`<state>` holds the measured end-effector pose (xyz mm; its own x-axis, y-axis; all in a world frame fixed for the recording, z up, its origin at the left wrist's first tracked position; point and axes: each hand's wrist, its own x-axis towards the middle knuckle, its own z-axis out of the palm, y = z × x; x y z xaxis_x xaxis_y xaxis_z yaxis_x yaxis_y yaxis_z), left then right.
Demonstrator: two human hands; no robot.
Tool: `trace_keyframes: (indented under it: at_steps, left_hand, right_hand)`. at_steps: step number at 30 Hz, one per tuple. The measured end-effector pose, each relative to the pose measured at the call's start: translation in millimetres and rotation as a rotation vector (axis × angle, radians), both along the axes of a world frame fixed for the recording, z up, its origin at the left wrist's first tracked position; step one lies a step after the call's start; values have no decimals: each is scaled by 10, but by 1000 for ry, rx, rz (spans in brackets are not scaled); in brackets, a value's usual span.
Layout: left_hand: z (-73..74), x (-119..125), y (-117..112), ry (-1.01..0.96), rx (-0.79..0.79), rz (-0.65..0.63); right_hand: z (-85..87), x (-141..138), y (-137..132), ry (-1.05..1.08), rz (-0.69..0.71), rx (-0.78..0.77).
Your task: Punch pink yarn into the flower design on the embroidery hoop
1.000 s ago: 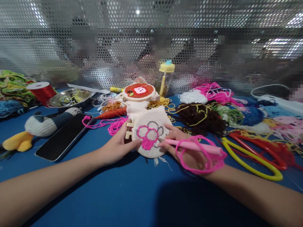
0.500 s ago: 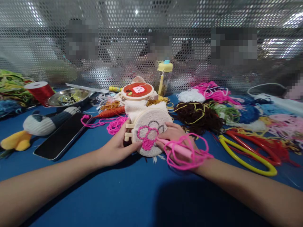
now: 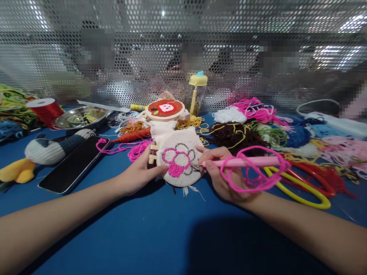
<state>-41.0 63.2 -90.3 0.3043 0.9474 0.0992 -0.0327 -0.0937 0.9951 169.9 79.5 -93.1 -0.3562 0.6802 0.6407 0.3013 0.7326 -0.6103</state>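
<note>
My left hand (image 3: 143, 172) grips the left edge of a small embroidery hoop (image 3: 175, 182), its thumb on the front beside the wooden screw. White cloth in the hoop carries a grey-outlined circle pattern, partly worked in pink loops. My right hand (image 3: 222, 175) is closed around a pink punch needle (image 3: 246, 162), held almost level. The needle's thin metal tip points left, at the pattern's right side; whether it touches the cloth I cannot tell. Pink yarn (image 3: 258, 187) loops around the handle and over my right wrist.
Behind the hoop stand a finished red hoop (image 3: 172, 114) and a yellow-lidded jar (image 3: 197, 81). A phone (image 3: 73, 164), a plush duck (image 3: 46, 152) and a metal dish (image 3: 97, 121) lie left. Brown yarn (image 3: 232, 137) and yellow-handled scissors (image 3: 304, 193) lie right. A perforated metal screen (image 3: 137, 57) closes the back.
My right hand has drawn back to the right, away from the middle of the hoop. The punch needle has swung from slanting to nearly level, uncovering more of the pattern. My left hand keeps its hold.
</note>
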Motion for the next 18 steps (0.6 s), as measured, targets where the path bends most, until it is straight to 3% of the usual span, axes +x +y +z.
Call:
trace_keyframes:
  at_steps: [9,18]
  left_hand:
    - [10,8,4,-39,-23,-8]
    - [-10,8,10,-30,-30,2]
  right_hand:
    - [27,-17,-12,84,49,-13]
    - [12,1,0,-16,-45,24]
